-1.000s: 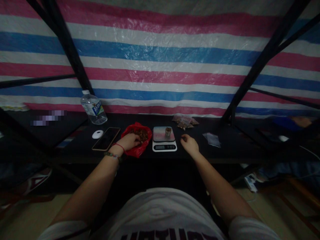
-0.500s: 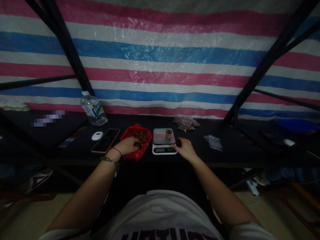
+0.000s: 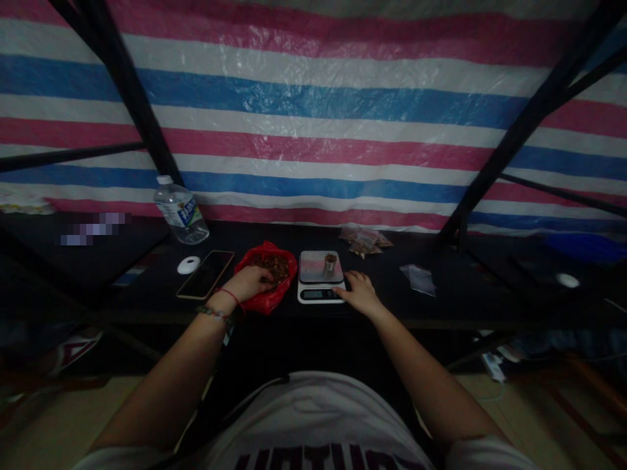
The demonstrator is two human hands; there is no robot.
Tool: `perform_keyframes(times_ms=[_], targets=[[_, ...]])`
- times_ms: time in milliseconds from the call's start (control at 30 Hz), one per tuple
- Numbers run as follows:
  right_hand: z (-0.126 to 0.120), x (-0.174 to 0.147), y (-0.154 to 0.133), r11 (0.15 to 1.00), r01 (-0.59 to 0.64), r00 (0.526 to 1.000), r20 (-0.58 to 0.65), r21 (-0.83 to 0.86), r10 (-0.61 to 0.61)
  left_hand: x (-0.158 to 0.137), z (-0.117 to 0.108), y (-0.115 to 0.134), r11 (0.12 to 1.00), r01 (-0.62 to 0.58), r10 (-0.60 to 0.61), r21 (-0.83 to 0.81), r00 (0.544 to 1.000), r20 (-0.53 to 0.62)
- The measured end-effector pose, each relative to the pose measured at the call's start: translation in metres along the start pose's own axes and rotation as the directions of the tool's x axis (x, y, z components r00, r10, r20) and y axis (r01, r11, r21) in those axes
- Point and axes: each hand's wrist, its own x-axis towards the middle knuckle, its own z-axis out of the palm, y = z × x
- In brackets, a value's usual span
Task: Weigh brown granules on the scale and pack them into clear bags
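Between hands: scale [image 3: 321,277]; left hand [image 3: 249,284] curled in red bag [image 3: 267,281], right hand [image 3: 361,294] flat, touching scale.

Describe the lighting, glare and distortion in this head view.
Head view: dim overall, the black table nearly swallowing detail; the striped tarp is brightest, with soft sheen. Wide-angle bending curves the stripes and splays the black poles. The left hand in the red bag and the right hand by the scale stay readable; a pixelated patch sits left.
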Motion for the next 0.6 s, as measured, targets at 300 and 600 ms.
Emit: perform_keyframes(times_ms=[300,600], targets=[[0.0034,-0.0014,-0.0015,1.0,-0.002,0.998,0.062,-0.022,0.003,-0.0023,-0.0053,0.0009,0.999,-0.007,0.004,-0.036,0.995,-0.104],[0.0059,-0.0001,-0.0042,0.999,-0.03,0.997,0.076,-0.032,0.033,0.0015,-0.0065,-0.0046,0.997,-0.059,0.064,0.044,0.989,-0.137]])
